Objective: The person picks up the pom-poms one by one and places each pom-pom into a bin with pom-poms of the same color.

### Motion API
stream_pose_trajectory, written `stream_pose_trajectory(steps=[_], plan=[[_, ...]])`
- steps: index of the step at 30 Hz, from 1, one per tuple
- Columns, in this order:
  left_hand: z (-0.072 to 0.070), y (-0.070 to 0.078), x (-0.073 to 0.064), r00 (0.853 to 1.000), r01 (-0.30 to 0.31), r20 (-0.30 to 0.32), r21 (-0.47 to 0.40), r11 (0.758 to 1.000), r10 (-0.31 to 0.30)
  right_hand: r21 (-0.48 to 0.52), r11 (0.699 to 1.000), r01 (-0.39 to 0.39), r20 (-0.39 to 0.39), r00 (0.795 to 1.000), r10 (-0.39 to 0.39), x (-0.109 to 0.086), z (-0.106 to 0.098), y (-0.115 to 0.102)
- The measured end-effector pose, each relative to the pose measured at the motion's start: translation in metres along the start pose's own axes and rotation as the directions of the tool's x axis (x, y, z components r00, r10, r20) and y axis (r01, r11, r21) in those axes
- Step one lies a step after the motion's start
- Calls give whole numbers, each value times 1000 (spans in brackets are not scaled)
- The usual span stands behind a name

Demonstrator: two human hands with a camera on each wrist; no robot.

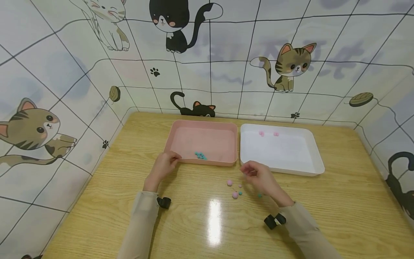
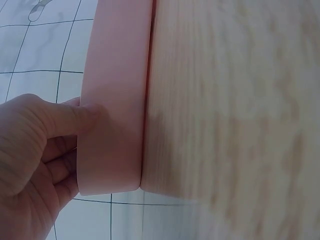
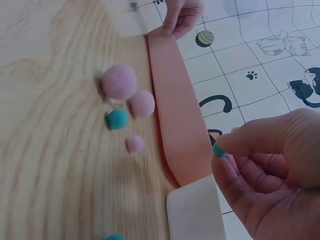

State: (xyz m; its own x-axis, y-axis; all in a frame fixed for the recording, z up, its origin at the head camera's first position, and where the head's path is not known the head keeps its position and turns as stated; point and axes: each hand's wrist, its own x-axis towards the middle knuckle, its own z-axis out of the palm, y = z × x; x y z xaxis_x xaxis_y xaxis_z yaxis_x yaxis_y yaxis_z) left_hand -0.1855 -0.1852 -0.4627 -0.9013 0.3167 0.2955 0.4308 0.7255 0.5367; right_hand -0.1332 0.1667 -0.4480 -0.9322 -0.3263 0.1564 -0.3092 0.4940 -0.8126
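Wooden table (image 1: 349, 201), light and grained. Along its far edge, just beside each other: toward the far left corner, a pink tray (image 1: 213, 140); toward the far right corner, a white tray (image 1: 278, 153). Farther from that edge, loosely scattered: three pink balls (image 1: 229, 182), two teal balls (image 1: 240, 193).

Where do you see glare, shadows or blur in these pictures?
Head view: a bright white glare streak on the table; left wrist view: the table's grain looks soft and smeared, with a faint shadow beside the pink tray; right wrist view: a soft shadow at the left of the largest pink ball.
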Motion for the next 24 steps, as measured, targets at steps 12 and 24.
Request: stream_pose_trajectory(steps=[12, 24], plan=[[0, 1, 2, 1000, 9, 4, 0, 1000, -9, 77, 997, 8, -32, 999, -6, 26, 3, -9], [1, 0, 3, 1000, 10, 4, -1, 1000, -10, 109, 994, -8, -76, 997, 16, 51, 10, -13]])
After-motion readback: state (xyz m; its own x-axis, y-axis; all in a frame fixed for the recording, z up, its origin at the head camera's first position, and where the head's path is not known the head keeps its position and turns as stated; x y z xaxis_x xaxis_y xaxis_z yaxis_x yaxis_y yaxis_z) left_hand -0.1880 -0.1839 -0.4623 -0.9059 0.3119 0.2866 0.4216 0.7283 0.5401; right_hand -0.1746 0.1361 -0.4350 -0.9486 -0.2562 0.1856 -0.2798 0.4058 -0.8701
